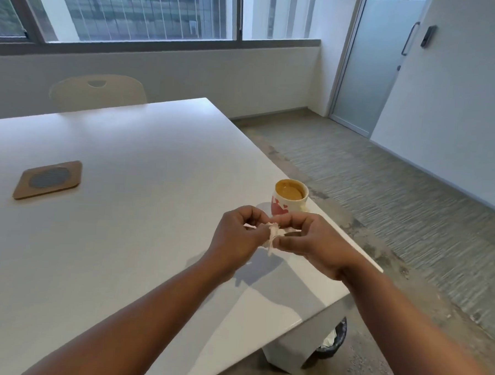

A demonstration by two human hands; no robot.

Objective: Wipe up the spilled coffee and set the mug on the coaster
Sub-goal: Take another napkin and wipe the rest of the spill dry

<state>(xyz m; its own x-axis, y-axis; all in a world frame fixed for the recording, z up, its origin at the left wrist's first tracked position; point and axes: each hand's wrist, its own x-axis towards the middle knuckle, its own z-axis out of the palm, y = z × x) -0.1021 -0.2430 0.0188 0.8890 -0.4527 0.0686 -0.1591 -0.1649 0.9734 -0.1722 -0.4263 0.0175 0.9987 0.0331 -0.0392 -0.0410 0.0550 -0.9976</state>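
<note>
Both hands meet above the white table (123, 238), near its right edge and a little in from the near right corner. The left hand (235, 235) and the right hand (309, 242) each have their fingers curled in, pinching a small crumpled white tissue (274, 236) between them; the tissue hangs clear of the surface.

Just beyond the hands, the coffee mug (290, 198), white with red hearts and nearly full of light brown coffee, stands upright close to the right edge. Whether any spill lies by its base cannot be told, since the hands cover that spot.

The coaster (48, 179), a brown square with a grey round centre, lies flat well apart from the mug, toward the left side of the table. Bare tabletop stretches between them.

A pale chair (98, 93) sits at the far edge. Below the near right corner, a dark bin (333, 339) stands on the floor beside the table leg.
</note>
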